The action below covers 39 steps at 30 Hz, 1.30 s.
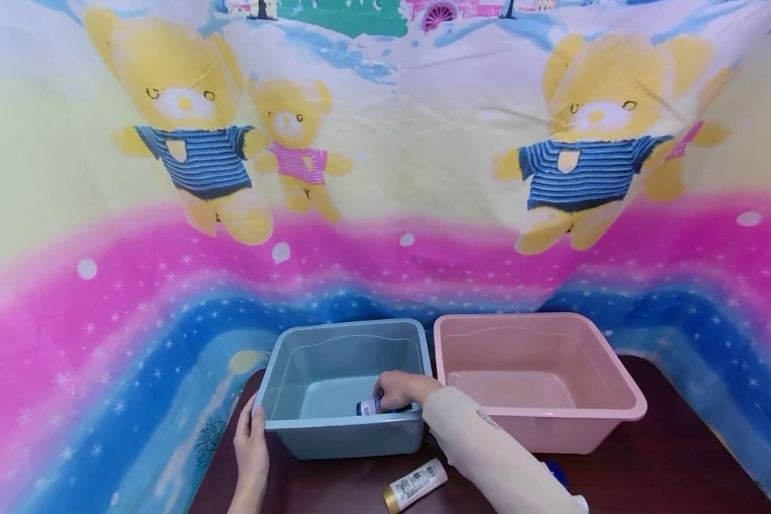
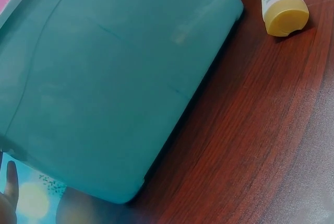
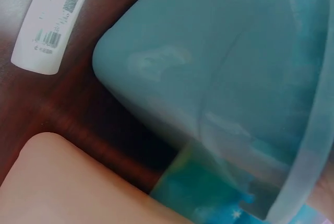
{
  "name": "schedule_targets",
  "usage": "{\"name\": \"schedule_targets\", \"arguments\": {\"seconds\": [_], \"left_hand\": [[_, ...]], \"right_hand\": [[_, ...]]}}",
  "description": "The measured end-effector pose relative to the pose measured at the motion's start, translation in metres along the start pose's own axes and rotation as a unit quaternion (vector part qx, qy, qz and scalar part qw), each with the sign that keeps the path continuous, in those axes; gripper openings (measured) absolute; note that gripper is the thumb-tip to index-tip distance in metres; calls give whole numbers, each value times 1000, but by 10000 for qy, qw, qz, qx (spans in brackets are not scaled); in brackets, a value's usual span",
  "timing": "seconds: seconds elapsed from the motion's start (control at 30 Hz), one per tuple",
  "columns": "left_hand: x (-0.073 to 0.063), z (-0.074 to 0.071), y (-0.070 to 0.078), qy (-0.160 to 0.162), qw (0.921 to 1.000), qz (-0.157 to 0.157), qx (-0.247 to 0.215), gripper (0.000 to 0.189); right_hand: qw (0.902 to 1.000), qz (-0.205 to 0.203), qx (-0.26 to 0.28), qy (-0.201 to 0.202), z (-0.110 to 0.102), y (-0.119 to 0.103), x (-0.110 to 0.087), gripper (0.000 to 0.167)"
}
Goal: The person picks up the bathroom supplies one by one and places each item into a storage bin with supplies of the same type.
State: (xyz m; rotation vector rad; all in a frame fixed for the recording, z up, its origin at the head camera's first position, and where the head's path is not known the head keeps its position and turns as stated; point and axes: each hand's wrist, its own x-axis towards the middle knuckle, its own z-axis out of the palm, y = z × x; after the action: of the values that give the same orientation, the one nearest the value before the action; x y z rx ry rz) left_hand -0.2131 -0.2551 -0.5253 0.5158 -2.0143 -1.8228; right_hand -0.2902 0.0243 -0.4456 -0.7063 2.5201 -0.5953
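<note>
Where right grip (image 1: 401, 390) curls round it, left basin (image 1: 350, 438): one blue-and-white bottle (image 1: 369, 407); probably light, stiff, slick; best held mid-body. Left grip (image 1: 252, 439): straight-fingered against basin corner.

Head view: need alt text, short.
A right hand holds a small blue container inside a gray-blue tub; the left hand is at the tub's left edge. A pink tub stands to the right; a white, gold-capped tube lies in front.
</note>
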Motion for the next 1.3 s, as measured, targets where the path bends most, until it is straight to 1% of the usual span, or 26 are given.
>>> {"name": "schedule_targets", "arguments": {"seconds": [0.17,0.3,0.47,0.57,0.67,0.8,0.93,1.0,1.07,1.17,1.3], "left_hand": [[2,2,1,47,10000,30,-47,65],[4,4,1,47,9999,56,-76,66],[5,5,1,1,10000,27,-60,67],[3,4,0,-65,9999,-105,-20,69],[1,3,-1,-96,9997,-212,14,70],[-1,2,-2,-50,9997,-238,25,72],[-1,0,0,-73,9996,-288,36,73],[1,1,1,-102,9996,-249,13,73],[1,0,1,-87,9998,-196,-6,72],[2,0,0,-85,9999,-139,-42,72],[2,0,-1,-101,9998,-155,-53,71]], "right_hand": [[9999,40,-101,-123,2,6,0,23],[10000,-34,-48,-17,3,9,3,22],[9986,-170,358,351,3,13,12,27],[9964,-132,618,571,7,15,17,34],[9952,-7,680,702,12,18,22,36],[9929,26,758,914,16,21,27,31],[9857,-110,963,1379,14,20,30,24],[9820,-148,1051,1560,10,18,30,22],[9812,-165,1077,1591,8,14,28,21],[9819,-177,1096,1533,5,12,25,20],[9810,-248,1186,1513,5,12,21,19]]}}
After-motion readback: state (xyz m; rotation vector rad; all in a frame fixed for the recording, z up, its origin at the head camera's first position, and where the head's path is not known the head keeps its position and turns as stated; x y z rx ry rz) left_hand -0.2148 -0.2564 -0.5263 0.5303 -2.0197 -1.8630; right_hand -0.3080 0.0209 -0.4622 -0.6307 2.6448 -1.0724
